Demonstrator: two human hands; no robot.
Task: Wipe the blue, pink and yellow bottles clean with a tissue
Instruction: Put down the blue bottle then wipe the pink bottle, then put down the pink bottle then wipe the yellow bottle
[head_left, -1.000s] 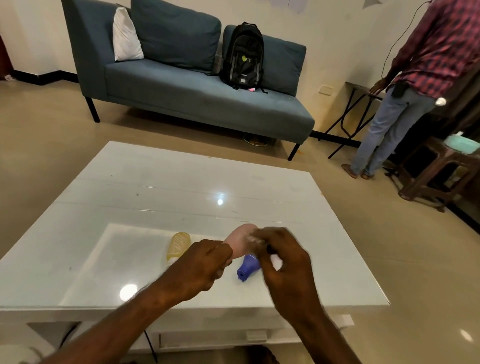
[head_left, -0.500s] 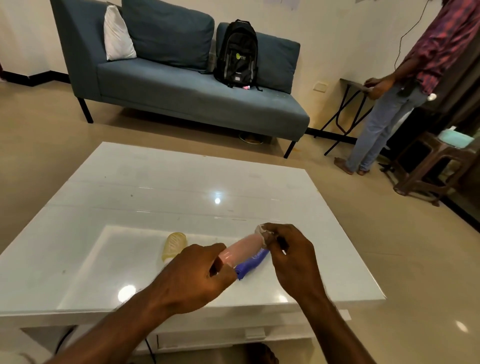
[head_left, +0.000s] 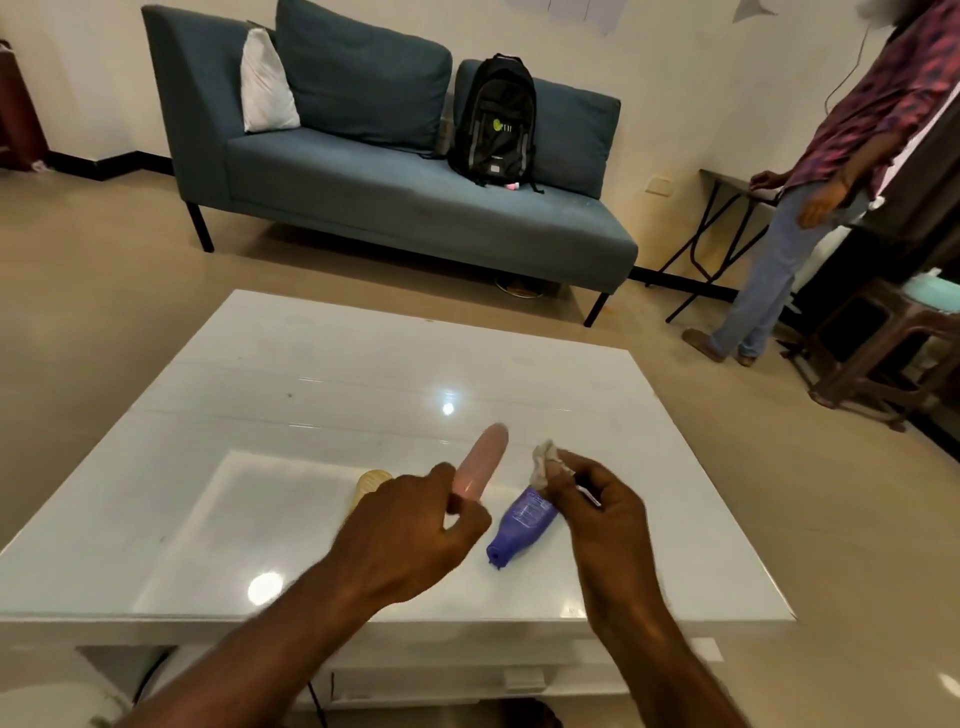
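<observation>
My left hand (head_left: 410, 525) grips the pink bottle (head_left: 480, 460) by its near end, and the bottle points up and away from me above the white table (head_left: 311, 395). My right hand (head_left: 597, 512) pinches a crumpled white tissue (head_left: 545, 460) a little to the right of the pink bottle, not touching it. The blue bottle (head_left: 522, 525) lies on its side on the table between my hands, cap toward me. Behind my left hand the yellow bottle (head_left: 371, 483) lies on the table, mostly hidden.
A blue sofa (head_left: 395, 197) with a black backpack (head_left: 496, 119) stands beyond the table. A person in a checked shirt (head_left: 810, 208) stands at the far right by a folding table (head_left: 727, 228) and a wooden stool (head_left: 883, 358).
My right hand has drawn the tissue off the pink bottle's tip and to the right. My left hand has swung the bottle from lying sideways to pointing away. The blue bottle now shows fully.
</observation>
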